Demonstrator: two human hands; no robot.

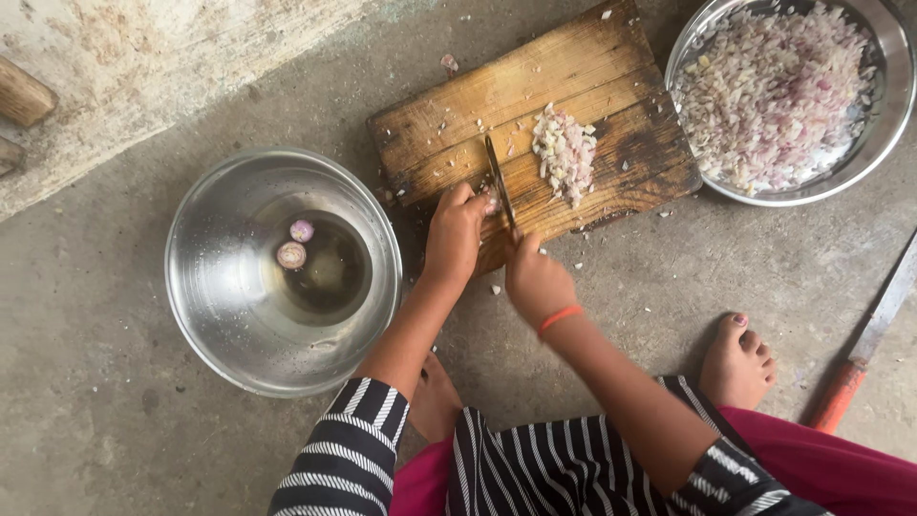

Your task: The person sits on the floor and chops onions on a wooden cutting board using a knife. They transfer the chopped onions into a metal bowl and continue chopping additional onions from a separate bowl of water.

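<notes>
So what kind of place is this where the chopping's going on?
Probably a home cooking spot on a bare concrete floor, maybe outdoors. A wooden chopping board lies right on the ground, flanked by a steel bowl of chopped onion and a water bowl.

chopped onion [565,153] – pale pink-white | board [535,115] – brown wood | bowls [220,287] – silver | sleeve [349,449] – black-white stripes

A knife [499,183] with a thin dark blade stands edge-down on the wooden cutting board [535,124] in the upper middle of the frame, its handle hidden in the right hand. A small pale purple shallot piece [491,203] sits pinned under the left hand's fingertips, touching the blade. A heap of chopped shallot [565,153] lies just right of the blade.
</notes>
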